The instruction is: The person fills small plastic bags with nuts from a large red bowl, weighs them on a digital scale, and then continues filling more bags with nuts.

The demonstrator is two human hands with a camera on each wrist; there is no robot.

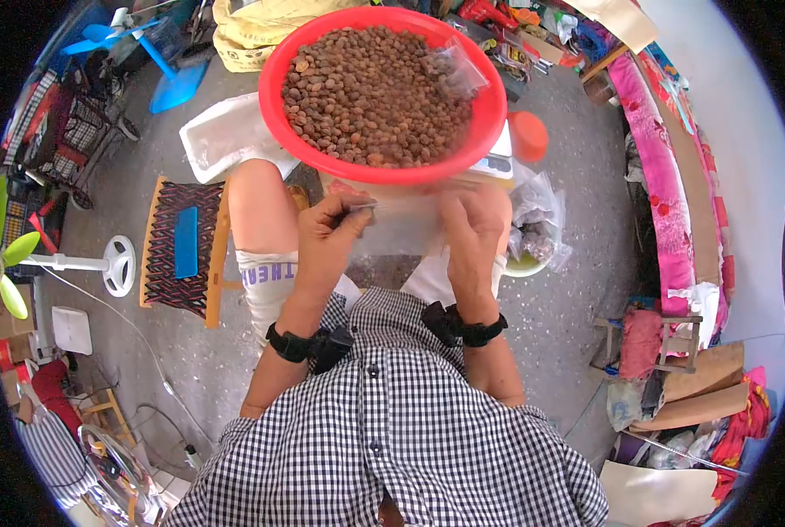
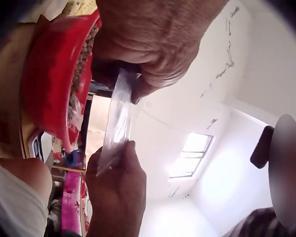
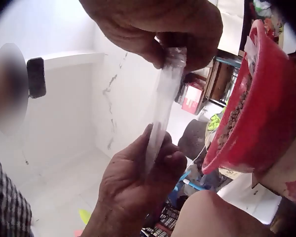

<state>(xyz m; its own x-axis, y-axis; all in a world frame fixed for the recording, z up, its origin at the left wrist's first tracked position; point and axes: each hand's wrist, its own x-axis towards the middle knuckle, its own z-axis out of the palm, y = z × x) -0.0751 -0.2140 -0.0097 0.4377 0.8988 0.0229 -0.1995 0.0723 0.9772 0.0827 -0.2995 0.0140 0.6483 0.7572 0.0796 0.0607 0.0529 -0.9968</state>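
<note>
A clear plastic bag (image 1: pixel 401 227) is stretched between both hands above the lap. My left hand (image 1: pixel 329 233) pinches one end of it between thumb and fingers, and my right hand (image 1: pixel 471 241) pinches the other. The bag (image 2: pixel 119 116) looks flat and thin in the left wrist view, as does the bag (image 3: pixel 164 101) in the right wrist view. Just beyond the hands stands a large red basin (image 1: pixel 274 114) full of brown, wrinkled round pieces (image 1: pixel 366 97) like nuts or dried fruit. Another small clear bag (image 1: pixel 463 72) lies on them by the right rim.
Right of the knees, a pale green bowl (image 1: pixel 522 268) holds clear bags (image 1: pixel 535 215). A white scale (image 1: pixel 496 165) and an orange-red container (image 1: pixel 528 136) are beside the basin. On the left are a white foam box (image 1: pixel 225 136), a woven stool (image 1: pixel 159 246) and a fan (image 1: pixel 6 255).
</note>
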